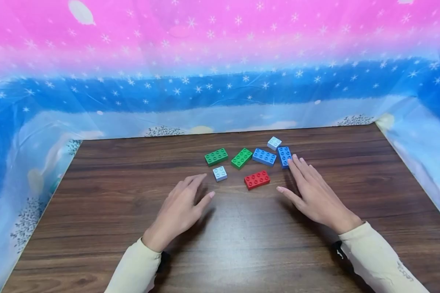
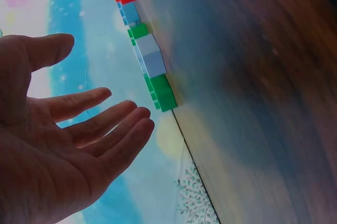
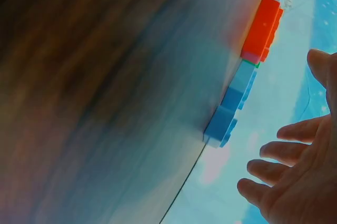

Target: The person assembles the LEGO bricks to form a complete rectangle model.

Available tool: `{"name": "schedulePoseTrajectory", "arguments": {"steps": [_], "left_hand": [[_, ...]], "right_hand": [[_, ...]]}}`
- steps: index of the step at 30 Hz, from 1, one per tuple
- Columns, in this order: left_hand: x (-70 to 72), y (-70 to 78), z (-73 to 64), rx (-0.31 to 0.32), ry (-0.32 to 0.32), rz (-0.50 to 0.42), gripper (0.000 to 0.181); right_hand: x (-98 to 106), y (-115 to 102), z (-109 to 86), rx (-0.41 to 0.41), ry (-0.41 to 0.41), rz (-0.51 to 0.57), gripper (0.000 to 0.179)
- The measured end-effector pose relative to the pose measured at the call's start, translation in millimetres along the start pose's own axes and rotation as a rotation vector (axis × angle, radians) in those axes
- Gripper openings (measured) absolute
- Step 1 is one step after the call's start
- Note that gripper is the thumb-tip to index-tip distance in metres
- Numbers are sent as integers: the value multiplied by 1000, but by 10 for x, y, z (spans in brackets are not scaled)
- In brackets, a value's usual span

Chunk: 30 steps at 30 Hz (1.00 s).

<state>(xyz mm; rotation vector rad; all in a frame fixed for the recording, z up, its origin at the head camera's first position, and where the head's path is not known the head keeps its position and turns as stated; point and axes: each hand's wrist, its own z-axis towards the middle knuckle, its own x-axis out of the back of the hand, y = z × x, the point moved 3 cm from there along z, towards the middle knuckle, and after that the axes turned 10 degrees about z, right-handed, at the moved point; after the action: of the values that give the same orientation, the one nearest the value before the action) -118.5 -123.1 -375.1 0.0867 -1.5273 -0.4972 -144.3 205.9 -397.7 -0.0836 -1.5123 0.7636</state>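
My left hand [image 1: 181,207] hovers over the table, its fingers relaxed and apart, near a white square brick [image 1: 220,173]. In the left wrist view that palm [image 2: 58,145] holds nothing. On the other side, my right hand [image 1: 315,193] has its fingers extended, fingertips right by the upright-lying blue brick [image 1: 284,157]. A second blue brick [image 1: 264,157] lies left of it, with another white brick [image 1: 274,143] behind the pair. Two green bricks [image 1: 216,156] [image 1: 241,158] sit farther left. Between the hands, nearest me, is a red brick [image 1: 257,180].
The bricks rest studs up on a dark wooden table [image 1: 113,203]. A pink and blue snowflake cloth [image 1: 220,81] hangs behind the table's back edge and along both sides. Pale sleeves [image 1: 135,264] cover the forearms, with dark bands at the wrists.
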Motion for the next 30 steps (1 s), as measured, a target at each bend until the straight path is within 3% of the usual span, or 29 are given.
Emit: {"name": "schedulePoseTrajectory", "arguments": {"steps": [14, 24, 30], "left_hand": [[-94, 143, 112, 10, -101, -162, 52], [-145, 201, 217, -19, -105, -246, 46], [-167, 214, 277, 4, -136, -301, 44]], "right_hand": [[-90, -119, 57, -57, -72, 178, 87], [-143, -228, 107, -66, -117, 302, 85], [-189, -255, 139, -61, -116, 332, 84]]}}
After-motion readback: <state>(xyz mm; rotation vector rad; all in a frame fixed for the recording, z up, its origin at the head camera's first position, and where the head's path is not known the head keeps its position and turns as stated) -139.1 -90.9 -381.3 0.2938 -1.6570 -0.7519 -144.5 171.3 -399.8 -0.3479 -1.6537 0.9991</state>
